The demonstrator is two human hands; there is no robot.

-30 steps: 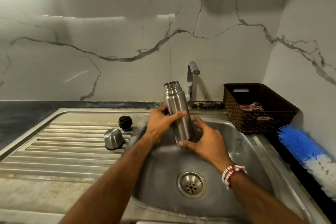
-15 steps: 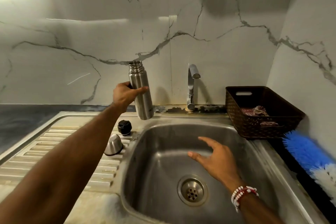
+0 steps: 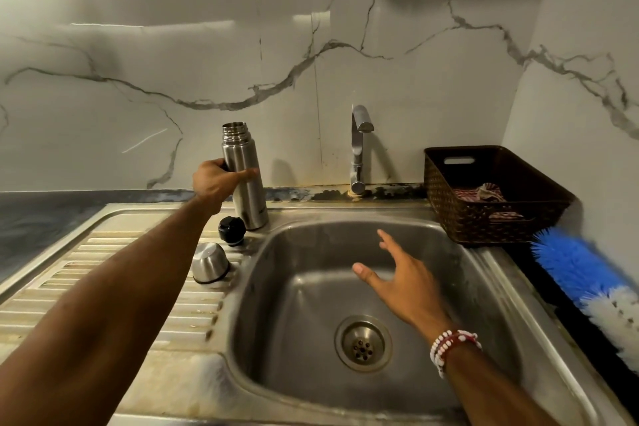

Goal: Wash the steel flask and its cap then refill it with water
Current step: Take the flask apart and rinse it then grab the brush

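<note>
sink: the steel sink (image 3: 466,270) fills the view below you, with its draining board (image 3: 69,259) on the left. no water shows at the tap (image 3: 359,149), so i judge this to be a set-down, not a rinse.
step: you look to be standing the flask (image 3: 247,190) on the sink's back rim, at the corner where the board meets the basin.
left hand: your left hand (image 3: 214,181) wraps the flask's middle, fingers grasping it with the thumb laid across the front. let go only once the base sits flat, and draw the hand off sideways so you don't nudge it.
right hand: your right hand (image 3: 404,284) hovers over the basin, fingers released and spread, holding nothing. it's free to steady the flask or to reach for the tap.
contact: i cannot tell whether the base is already touching the rim.
risk: the black stopper (image 3: 231,230) lies just beside the flask's base, on your side. land the base clear of it, or the flask could rock and tip into the basin.
flask look: tall, narrow, brushed steel. it's near upright with a slight lean, its mouth open and the threaded neck bare.
steel cap look: the steel cap (image 3: 210,263) is domed and rests mouth down on the board's ridges, near the basin's edge.
stopper look: small, round and black, it lies between the cap and the flask.
</note>
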